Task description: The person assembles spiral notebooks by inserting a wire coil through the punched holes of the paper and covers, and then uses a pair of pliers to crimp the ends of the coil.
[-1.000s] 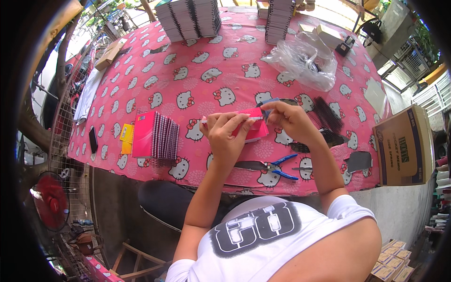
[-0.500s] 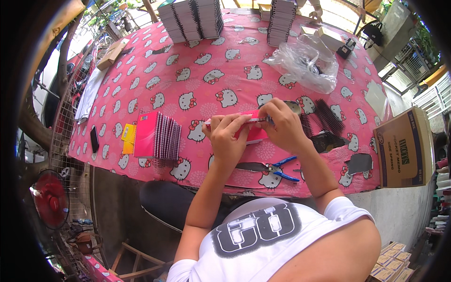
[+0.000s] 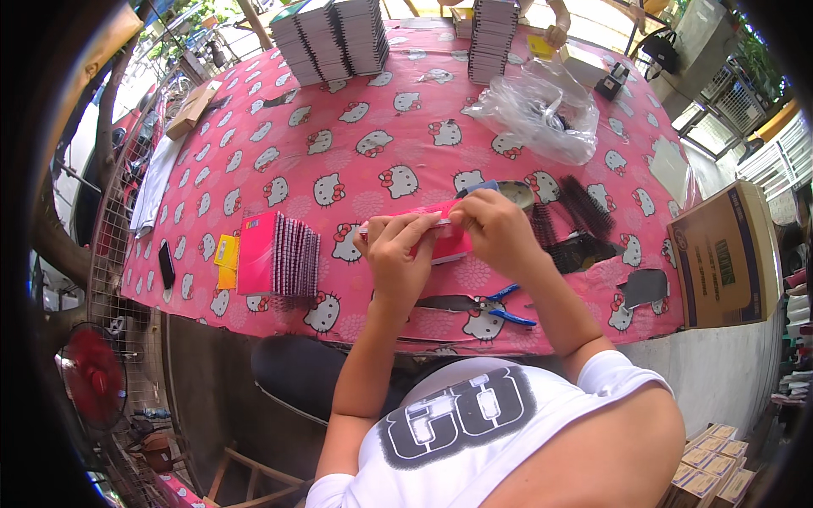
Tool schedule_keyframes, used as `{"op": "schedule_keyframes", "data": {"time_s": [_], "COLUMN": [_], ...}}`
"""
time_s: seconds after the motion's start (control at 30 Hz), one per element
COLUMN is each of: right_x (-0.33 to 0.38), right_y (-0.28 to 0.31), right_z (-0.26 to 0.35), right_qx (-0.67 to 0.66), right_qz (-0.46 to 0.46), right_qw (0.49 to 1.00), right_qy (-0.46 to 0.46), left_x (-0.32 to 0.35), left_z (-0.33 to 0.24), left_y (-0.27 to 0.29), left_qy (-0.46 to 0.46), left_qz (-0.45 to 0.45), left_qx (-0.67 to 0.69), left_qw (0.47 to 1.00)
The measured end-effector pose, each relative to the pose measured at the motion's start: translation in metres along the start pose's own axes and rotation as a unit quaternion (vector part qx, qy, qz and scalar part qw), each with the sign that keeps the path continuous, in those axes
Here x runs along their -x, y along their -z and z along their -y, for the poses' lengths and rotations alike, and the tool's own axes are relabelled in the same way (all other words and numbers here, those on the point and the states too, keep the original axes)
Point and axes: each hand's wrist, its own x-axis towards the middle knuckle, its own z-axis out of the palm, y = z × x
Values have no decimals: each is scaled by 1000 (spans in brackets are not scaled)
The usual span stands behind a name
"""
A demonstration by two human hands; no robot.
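Note:
A small pink notebook (image 3: pixel 456 244) is in front of me, one edge tilted up. My left hand (image 3: pixel 396 247) is closed around the left part of that edge. My right hand (image 3: pixel 500 227) makes a pinch at the same edge, further right; whatever is between its fingertips is too small to make out. Just behind the right hand sits a round dish (image 3: pixel 517 195). Blue-handled pliers (image 3: pixel 512 317) lie on the table below my wrists, beside a dark blade (image 3: pixel 449 302). Black spiral binding coils (image 3: pixel 586 207) lie to the right of my right hand.
A row of pink spiral notebooks (image 3: pixel 275 256) stands left, with yellow cards (image 3: pixel 226 254) and a phone (image 3: pixel 166 265). Tall notebook stacks (image 3: pixel 326 42) are at the back, a clear plastic bag (image 3: pixel 542 114) back right. A cardboard box (image 3: pixel 727 258) stands right. Another person's hand (image 3: pixel 555 35) shows far off.
My right hand has shifted slightly left along the notebook's edge, closer to my left hand. The view has turned a little. At the far side, a yellow item now shows by the other person's hand.

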Motion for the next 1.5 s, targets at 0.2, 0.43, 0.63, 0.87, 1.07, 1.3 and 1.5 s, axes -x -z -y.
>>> {"op": "schedule_keyframes", "data": {"time_s": [0.2, 0.43, 0.63, 0.87, 1.07, 1.3, 1.5], "right_x": [56, 68, 22, -33, -41, -57, -56], "right_y": [28, 51, 17, 35, 47, 39, 37], "right_z": [-115, -146, -189, -152, -126, -101, -86], "right_qx": [244, 341, 222, -380, -369, -210, -347], "right_qz": [-63, 13, 269, 43, 147, 211, 172], "right_qw": [931, 902, 937, 917, 908, 953, 912], "right_qy": [-264, -266, -12, -113, -135, -57, -135], "left_x": [-2, -9, -15, -20, -16, -22, -24], "left_z": [0, 5, 4, 4, 6, 9, 9], "left_y": [1, 10, 4, 2, -2, 3, 11], "left_qy": [9, -24, -22, -31, -6, -12, 23], "left_qz": [8, -22, -1, -24, 3, 17, -3], "left_qx": [11, 5, 35, 8, 34, 17, 4], "left_qw": [1000, 999, 999, 999, 999, 1000, 1000]}}
